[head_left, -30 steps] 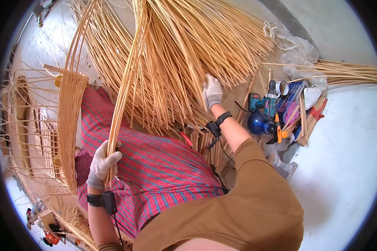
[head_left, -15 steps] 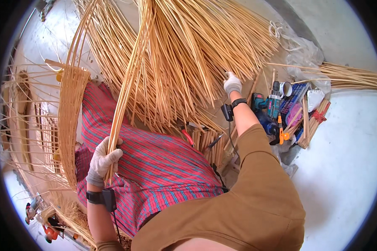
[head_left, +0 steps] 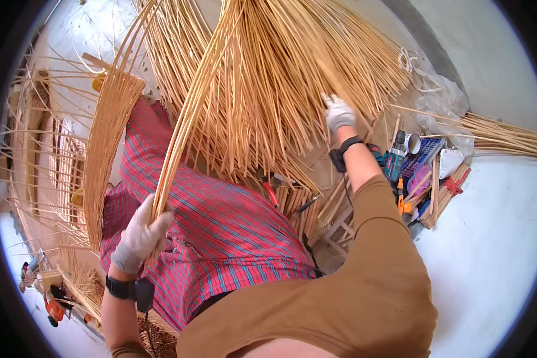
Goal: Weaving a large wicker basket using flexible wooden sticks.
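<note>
My left hand point(head_left: 142, 234), in a pale work glove, is closed round the lower ends of a few long rattan canes point(head_left: 181, 132). They slant up from my lap to the top of the view. My right hand point(head_left: 340, 114), also gloved, reaches out to the cut ends of a large fanned pile of canes point(head_left: 268, 83). Its fingers are stretched and slightly apart at the pile's edge; I see no cane clearly gripped in them. A curved woven cane panel point(head_left: 108, 134) stands at my left, beside the red-and-blue plaid cloth point(head_left: 221, 221) over my legs.
Right of my right arm lie a power drill point(head_left: 394, 158), a blue plastic basket point(head_left: 425, 156), an orange-handled tool point(head_left: 404, 206) and tied wood strips point(head_left: 444, 197). Red-handled pliers point(head_left: 270, 194) lie beyond my knees. Another cane bundle point(head_left: 501, 134) is far right. People point(head_left: 53, 307) are distant lower left.
My right hand has shifted slightly right and its fingers have spread from a closer curl. My left hand keeps the canes and has moved slightly left. The whole view has shifted a little.
</note>
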